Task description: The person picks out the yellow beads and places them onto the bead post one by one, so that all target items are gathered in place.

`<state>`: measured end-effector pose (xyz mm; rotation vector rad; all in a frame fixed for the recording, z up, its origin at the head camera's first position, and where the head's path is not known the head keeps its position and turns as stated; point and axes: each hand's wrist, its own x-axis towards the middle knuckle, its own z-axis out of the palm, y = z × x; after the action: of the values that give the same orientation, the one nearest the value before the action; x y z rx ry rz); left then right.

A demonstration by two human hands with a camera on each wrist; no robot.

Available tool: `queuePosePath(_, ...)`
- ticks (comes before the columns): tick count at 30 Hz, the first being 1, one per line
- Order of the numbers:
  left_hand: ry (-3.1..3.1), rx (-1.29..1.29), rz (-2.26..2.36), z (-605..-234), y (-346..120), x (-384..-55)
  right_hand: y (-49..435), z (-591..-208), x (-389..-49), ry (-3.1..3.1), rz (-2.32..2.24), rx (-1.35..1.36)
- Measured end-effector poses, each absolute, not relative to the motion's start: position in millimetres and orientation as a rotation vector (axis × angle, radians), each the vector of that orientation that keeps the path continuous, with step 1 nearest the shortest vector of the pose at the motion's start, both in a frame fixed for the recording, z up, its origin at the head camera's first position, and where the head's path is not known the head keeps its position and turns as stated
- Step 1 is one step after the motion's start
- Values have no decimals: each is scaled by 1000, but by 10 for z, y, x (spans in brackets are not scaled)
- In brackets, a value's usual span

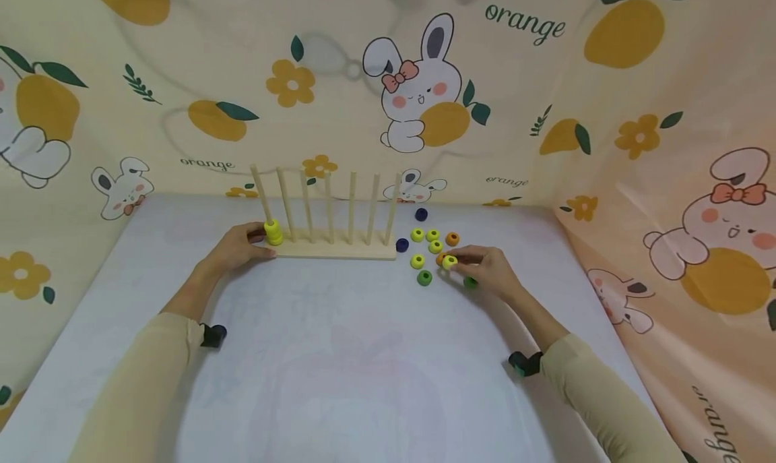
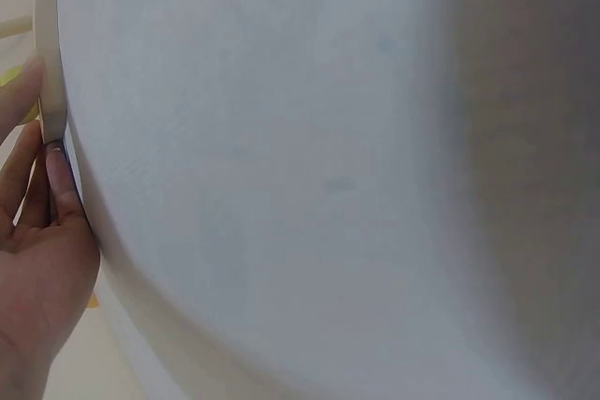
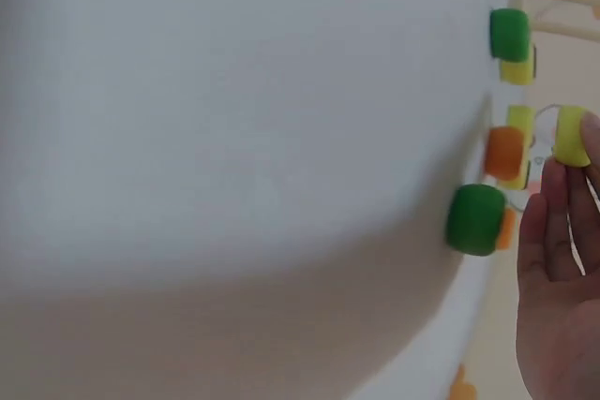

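Wooden stand: It sits at the far part of the white table (image 1: 339,355), left of the loose beads. The stand (image 1: 336,250) has a flat base and seven tall sticks in a row.
Yellow stack: Some yellow beads (image 1: 273,233) sit one on top of another, low on the stick at the far left. The other six sticks are bare.
Left hand: The left hand (image 1: 239,249) grips the left end of the stand, with its fingers curled round there, right beside the yellow stack.
Right hand: The right hand (image 1: 490,271) is over the right side of the loose beads. Its thumb and finger pinch one bead.
Pinched bead: This yellow bead (image 1: 449,263) is at the fingertips, and it hides part of an orange bead (image 1: 440,259).
Loose beads: They lie on the table, right of the stand. Four are yellow, two are orange, two are dark blue and two are green. One dark blue bead (image 1: 421,214) is the farthest. The other dark blue bead (image 1: 402,245) is just beside the stand's right end. One green bead (image 1: 425,278) is at the near side, and another green bead (image 1: 470,282) is partly hidden by the right hand.
Sleeves: Both are tan.
Cloth: Bunnies and orange fruit cover the cloth (image 1: 339,18) behind the table.
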<state>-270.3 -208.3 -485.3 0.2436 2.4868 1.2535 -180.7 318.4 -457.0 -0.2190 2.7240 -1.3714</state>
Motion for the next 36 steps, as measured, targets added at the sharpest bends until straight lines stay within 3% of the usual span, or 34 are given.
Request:
queuePosePath(8,2481,224,1245,-4823,-2088,-2684,3132,-4397,-1941,2752,-1418,-370)
queuePosePath(28,2493,229,1260,-4835,-2096,-2738,2922,-3912,-2171,2718,-1573,-399)
queuePosePath(36,2480,229,1228,-4835,-2092,-2730,2744,-3573,-2058,2805,-1538,-355)
